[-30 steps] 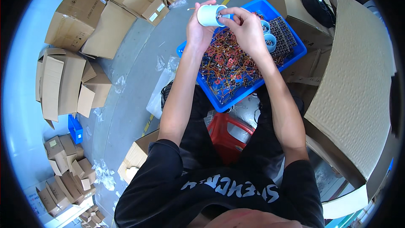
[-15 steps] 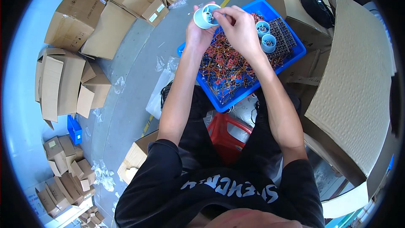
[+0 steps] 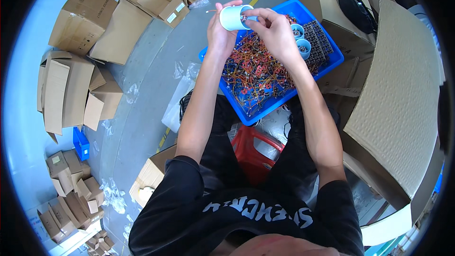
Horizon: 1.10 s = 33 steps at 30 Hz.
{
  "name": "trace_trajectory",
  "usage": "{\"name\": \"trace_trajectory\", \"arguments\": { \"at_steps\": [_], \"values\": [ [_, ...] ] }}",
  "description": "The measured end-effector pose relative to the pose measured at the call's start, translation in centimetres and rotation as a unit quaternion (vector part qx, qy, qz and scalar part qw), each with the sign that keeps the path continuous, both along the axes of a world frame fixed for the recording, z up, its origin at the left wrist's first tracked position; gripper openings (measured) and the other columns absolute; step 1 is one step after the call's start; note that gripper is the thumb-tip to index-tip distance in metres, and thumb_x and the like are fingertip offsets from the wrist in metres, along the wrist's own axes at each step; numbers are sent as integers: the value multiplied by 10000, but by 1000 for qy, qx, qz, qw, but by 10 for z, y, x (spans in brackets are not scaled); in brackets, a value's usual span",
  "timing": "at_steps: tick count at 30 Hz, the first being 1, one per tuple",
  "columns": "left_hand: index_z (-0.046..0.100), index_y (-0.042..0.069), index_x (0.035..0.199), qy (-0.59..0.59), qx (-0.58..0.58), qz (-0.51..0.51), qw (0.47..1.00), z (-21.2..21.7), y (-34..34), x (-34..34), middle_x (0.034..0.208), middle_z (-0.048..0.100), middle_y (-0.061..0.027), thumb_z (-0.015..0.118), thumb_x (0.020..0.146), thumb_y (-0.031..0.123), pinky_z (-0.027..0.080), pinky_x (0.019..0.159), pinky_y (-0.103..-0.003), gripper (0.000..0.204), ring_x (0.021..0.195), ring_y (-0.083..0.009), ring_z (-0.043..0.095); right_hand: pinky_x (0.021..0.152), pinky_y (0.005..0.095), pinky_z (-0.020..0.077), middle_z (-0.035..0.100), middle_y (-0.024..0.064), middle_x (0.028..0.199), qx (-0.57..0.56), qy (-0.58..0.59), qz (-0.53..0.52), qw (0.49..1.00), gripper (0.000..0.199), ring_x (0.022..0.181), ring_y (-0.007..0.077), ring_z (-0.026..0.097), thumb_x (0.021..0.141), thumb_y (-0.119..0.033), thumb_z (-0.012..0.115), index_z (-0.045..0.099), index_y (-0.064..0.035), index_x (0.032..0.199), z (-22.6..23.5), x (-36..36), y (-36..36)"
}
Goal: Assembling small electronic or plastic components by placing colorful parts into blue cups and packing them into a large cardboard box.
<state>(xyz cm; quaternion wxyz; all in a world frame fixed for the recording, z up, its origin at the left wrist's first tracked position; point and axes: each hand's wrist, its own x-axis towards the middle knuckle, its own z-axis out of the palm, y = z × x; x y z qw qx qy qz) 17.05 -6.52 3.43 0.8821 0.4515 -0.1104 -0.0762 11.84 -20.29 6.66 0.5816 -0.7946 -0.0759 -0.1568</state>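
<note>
My left hand (image 3: 221,38) is wrapped around a pale blue plastic cup-shaped housing (image 3: 231,18), held tilted with its open end toward the right. A thin orange wire with a white tip (image 3: 211,11) sticks out past its left side. At the open end, my right hand (image 3: 274,31) pinches with thumb and fingers at a small part just inside the rim; its kind is too small and hidden to tell. Below both hands, a blue plastic tray (image 3: 251,119) holds a tangle of red and orange wired parts (image 3: 258,68). Two similar pale blue housings (image 3: 304,47) stand in it, right of my right hand.
Dark gridded blocks of small parts (image 3: 318,40) lie at the tray's right. A large open cardboard box (image 3: 395,99) stands close on my right, a black pouch (image 3: 355,12) on its far flap. A red stool (image 3: 251,154) is between my legs. Cardboard boxes (image 3: 71,85) line the left.
The housing has turned, so its open end faces more to the right and its side shows. An orange wire now protrudes at its left. My right hand has shifted slightly right and nearer.
</note>
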Motion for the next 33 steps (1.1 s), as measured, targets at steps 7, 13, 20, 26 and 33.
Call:
{"name": "trace_trajectory", "arguments": {
  "at_steps": [7,13,20,26,33],
  "values": [
    [548,-4,1155,-38,60,20,997,3,7,2,1024,616,-97,289,993,439,485,801,-310,539,942,-173,597,550,314,396,487,88,677,-23,-10,-12,1000,210,581,174,459,802,-112,672,672,-18,990,-2,0,3],
    [535,1,1172,-26,42,-20,999,2,-1,-1,1053,605,-102,269,992,449,482,827,-336,551,964,-195,592,531,336,395,482,102,629,-12,-59,-47,997,182,557,201,479,812,-169,683,699,-27,924,-10,3,3],
    [498,2,1216,58,-89,-92,990,-10,-11,-3,1065,604,-102,261,993,446,469,864,-355,551,980,-204,586,519,346,418,489,87,619,-67,-47,-136,987,131,569,215,522,754,-184,725,730,-74,826,5,-6,10],
    [515,2,1201,85,-120,-128,981,-10,-8,-3,1026,612,-88,263,995,437,447,901,-356,544,989,-198,573,532,349,433,505,85,640,-71,-115,-126,983,138,577,217,533,711,-165,748,735,-91,827,7,-5,8],
    [498,-14,1218,77,-200,-182,960,-17,0,6,1050,606,-129,320,987,425,446,896,-375,526,994,-238,568,497,290,406,518,71,642,-106,-148,-69,981,166,549,157,492,710,-70,747,727,-53,874,11,-12,9]
  ]
}}
